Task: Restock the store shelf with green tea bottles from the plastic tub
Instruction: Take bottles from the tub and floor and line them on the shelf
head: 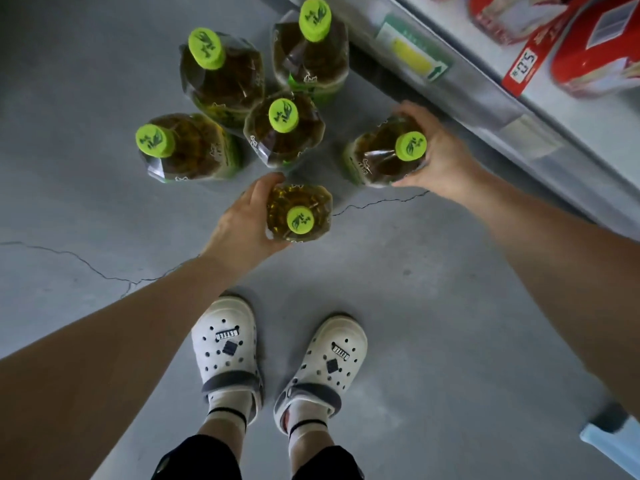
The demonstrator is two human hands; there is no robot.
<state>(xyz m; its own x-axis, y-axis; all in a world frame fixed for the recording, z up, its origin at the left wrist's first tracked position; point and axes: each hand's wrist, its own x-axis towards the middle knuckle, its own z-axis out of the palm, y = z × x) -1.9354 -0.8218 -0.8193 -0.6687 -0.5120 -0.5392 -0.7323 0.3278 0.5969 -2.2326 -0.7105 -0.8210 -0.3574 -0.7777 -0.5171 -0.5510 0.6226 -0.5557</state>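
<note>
Single head-worn wide-angle view | aimed almost straight down at grey floor (450,306) | green tea bottles (284,140) at arm's reach, upper middle | clogs (225,341) lower middle | shelf edge (485,91) crossing upper right

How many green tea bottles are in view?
6 bottles. Four stand on the floor: far left, back left, back right, centre. The left hand grips one; the right hand grips another. None seems hidden.

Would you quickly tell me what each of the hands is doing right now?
Left hand: closed around the nearest green tea bottle.
Right hand: closed around the rightmost bottle, beside the shelf.
</note>
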